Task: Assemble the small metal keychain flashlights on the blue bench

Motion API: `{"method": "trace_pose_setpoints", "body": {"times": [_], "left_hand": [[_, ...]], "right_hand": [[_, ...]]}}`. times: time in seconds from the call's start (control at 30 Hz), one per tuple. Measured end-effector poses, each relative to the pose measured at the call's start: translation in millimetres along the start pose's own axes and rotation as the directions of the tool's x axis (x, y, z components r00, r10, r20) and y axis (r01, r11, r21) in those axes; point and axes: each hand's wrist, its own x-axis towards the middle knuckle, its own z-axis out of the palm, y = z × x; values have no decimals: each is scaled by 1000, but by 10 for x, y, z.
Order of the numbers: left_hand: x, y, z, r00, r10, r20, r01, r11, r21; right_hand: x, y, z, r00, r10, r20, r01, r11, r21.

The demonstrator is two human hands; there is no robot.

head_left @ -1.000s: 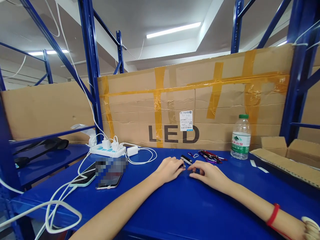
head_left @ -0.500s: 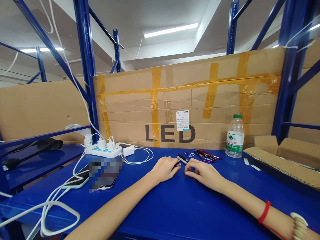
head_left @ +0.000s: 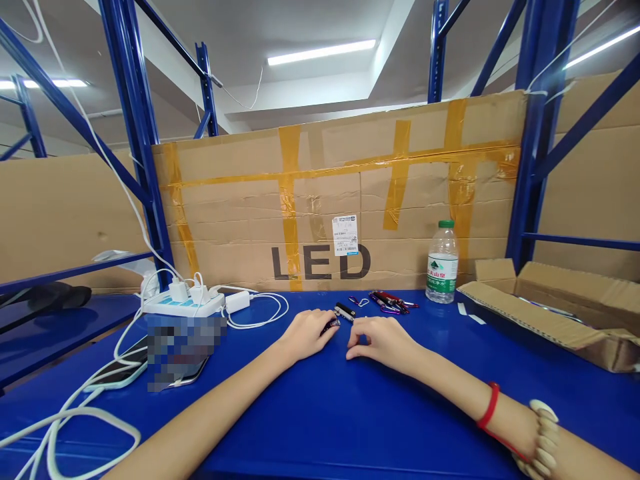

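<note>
My left hand (head_left: pixel 306 335) rests on the blue table with its fingers closed on a small dark, shiny object (head_left: pixel 330 325), whose kind I cannot make out. Facing it, my right hand (head_left: pixel 384 341) is curled, thumb close to the fingertips; whatever they may hold is hidden. A short black and silver cylinder (head_left: pixel 345 311) lies just beyond both hands, its near end close to my right index finger. Behind that is a small carabiner (head_left: pixel 359 302). Farther right, several slim red, black and purple pieces (head_left: pixel 393 302) with clips lie in a pile.
A water bottle (head_left: pixel 442 263) and an open cardboard box (head_left: pixel 530 313) stand at the right. A white power strip (head_left: pixel 175 303), cables (head_left: pixel 95 413) and phones (head_left: pixel 125 363) occupy the left. A tall cardboard sheet (head_left: pixel 240 213) closes off the back between blue posts.
My view has turned slightly right, so everything appears shifted left. Both hands keep nearly the same pose around the small pieces.
</note>
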Motion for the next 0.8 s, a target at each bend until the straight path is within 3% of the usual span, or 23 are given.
{"method": "trace_pose_setpoints", "body": {"times": [0.17,0.37,0.63,0.8], "left_hand": [[-3,-1,-6,1000,5,14,-5,1000,13],[-22,23,-44,998,61,15,-61,998,-14],[-39,28,-61,990,140,-25,-141,988,-59],[-57,34,-54,986,138,-98,-151,980,-130]], "right_hand": [[4,5,12,995,-21,-94,29,996,82],[36,65,64,954,97,-282,-20,964,264],[39,43,68,948,116,-295,-13,945,328],[44,-2,40,947,172,-271,-26,881,472]]}}
